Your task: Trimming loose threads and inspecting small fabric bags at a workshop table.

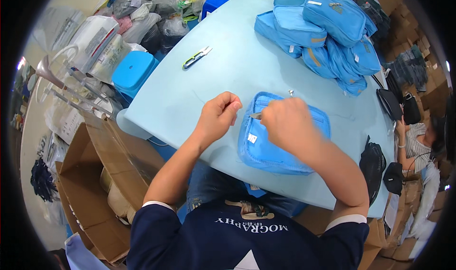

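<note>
A blue zippered pouch [273, 149] lies near the table's front edge, with a small white label on it. Above the pouch, my right hand [290, 125] is closed and slightly smeared by motion. A pointed metal tip [256, 116] sticks out leftward from its fingers; the rest of that tool is hidden in the hand. My left hand [219, 116] hovers just left of the pouch, thumb and fingers pinched together. Whatever it may hold is too small to make out. A small silvery piece [291, 93] shows just beyond my right hand.
Thread snips [197, 59] with yellow-green handles lie on the pale blue table [228, 47]. Several blue pouches [332, 23] are piled at the far right. Black pouches [373, 163] rest along the right edge, near another person [418, 142]. An open cardboard box [114, 175] and blue stool [134, 70] stand left.
</note>
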### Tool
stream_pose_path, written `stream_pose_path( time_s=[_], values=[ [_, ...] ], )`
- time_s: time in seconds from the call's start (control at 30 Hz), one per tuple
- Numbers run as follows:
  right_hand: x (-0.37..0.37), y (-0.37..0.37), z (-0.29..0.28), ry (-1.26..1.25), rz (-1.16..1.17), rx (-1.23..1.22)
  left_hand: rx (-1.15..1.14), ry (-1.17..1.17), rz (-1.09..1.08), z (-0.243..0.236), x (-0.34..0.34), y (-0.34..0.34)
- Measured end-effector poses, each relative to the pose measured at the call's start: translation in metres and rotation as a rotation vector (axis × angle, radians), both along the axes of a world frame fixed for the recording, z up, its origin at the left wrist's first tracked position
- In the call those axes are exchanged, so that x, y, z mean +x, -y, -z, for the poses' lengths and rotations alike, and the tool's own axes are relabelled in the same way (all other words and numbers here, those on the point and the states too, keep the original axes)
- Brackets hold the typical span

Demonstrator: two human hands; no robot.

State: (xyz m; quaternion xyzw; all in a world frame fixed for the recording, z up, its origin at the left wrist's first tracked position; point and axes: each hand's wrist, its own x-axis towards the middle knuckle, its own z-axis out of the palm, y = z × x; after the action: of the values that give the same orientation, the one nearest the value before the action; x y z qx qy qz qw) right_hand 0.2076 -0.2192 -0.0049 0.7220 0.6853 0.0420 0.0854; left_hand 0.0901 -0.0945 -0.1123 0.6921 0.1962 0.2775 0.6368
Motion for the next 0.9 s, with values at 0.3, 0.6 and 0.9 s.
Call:
stream_pose_path(
  time_s=[0.3, 0.6, 0.9],
  values=[
    [0.05, 0.034, 0.007, -0.296, 0.272, 0.288, 0.359, -0.093, 0.073, -0.002, -0.031, -0.002],
    [0.035, 0.062, 0.086, -0.684, 0.278, 0.561, 0.288, -0.287, -0.036, -0.003, 0.002, 0.027],
    [0.026, 0.055, 0.085, -0.587, 0.184, 0.568, -0.607, -0.034, 0.037, 0.027, 0.015, 0.029]
  ],
)
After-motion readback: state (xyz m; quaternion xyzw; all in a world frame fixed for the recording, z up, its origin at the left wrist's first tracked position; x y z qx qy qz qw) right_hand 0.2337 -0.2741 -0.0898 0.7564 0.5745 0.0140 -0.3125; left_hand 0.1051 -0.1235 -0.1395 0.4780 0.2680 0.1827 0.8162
